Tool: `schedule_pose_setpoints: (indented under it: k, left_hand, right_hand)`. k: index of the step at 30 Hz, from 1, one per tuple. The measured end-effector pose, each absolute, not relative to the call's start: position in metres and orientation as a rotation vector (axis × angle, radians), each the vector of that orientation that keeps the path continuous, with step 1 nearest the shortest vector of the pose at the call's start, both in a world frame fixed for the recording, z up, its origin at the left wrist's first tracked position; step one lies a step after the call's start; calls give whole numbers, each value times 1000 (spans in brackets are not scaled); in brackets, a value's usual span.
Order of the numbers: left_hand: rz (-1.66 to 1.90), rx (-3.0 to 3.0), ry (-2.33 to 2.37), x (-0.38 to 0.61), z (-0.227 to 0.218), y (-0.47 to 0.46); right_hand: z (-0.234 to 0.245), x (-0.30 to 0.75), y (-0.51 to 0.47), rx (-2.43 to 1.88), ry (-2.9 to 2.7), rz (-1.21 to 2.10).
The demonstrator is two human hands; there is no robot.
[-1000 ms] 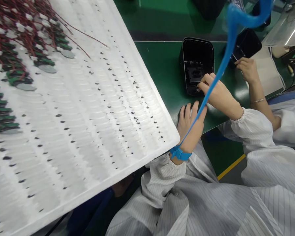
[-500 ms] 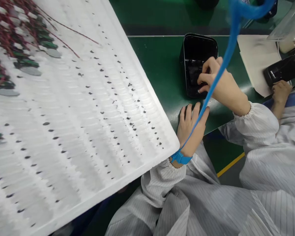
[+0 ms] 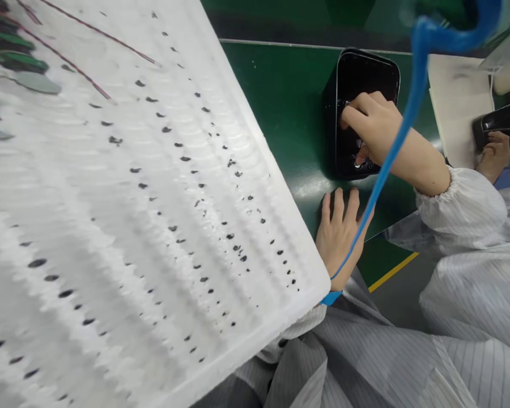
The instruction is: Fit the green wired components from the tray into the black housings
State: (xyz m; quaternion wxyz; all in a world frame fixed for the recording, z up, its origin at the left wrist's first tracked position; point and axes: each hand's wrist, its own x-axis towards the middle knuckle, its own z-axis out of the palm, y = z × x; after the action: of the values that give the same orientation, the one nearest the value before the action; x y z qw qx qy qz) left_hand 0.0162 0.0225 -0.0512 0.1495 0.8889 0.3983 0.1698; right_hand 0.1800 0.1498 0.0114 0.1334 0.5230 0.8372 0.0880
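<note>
My right hand point(image 3: 376, 127) reaches down into a black bin point(image 3: 331, 122) on the green table. Its fingers are bent, with a gap between forefinger and thumb; the other fingertips are partly hidden. Small shiny bits point(image 3: 358, 165) lie close to the thumb at the bin's bottom, too small to name. Flat on the table edge, just below the bin, rests my left hand point(image 3: 340, 241), fingers spread and holding nothing. A blue wrist strap point(image 3: 332, 298) circles its wrist, and a blue cord point(image 3: 393, 164) crosses in front of both arms.
A large white foam tray point(image 3: 153, 272) with slots and dark specks fills the left side. Green circuit boards with red wires point(image 3: 17, 56) lie at its top left. On the right, another person's hand point(image 3: 495, 154) is beside a black device point(image 3: 508, 122) and a pale sheet point(image 3: 454, 102).
The view has shifted, so bin and hands appear farther right. My right hand's forefinger and thumb have moved apart inside the bin. My left hand stays flat on the table.
</note>
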Motion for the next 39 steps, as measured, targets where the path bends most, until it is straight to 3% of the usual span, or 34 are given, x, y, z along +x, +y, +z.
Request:
schedule_pose_setpoints:
  k: [15,25,39]
  left_hand:
    - [459,2481,1092,14,-45,23]
    - [500,2511,1131,17,-52,26]
    - [474,2519,1161,22,-57,29]
  right_hand:
    - [22,165,149,1541,2412,44]
    - [20,194,174,1641,2391,-375]
    - [34,232,185,2052,2084,-128]
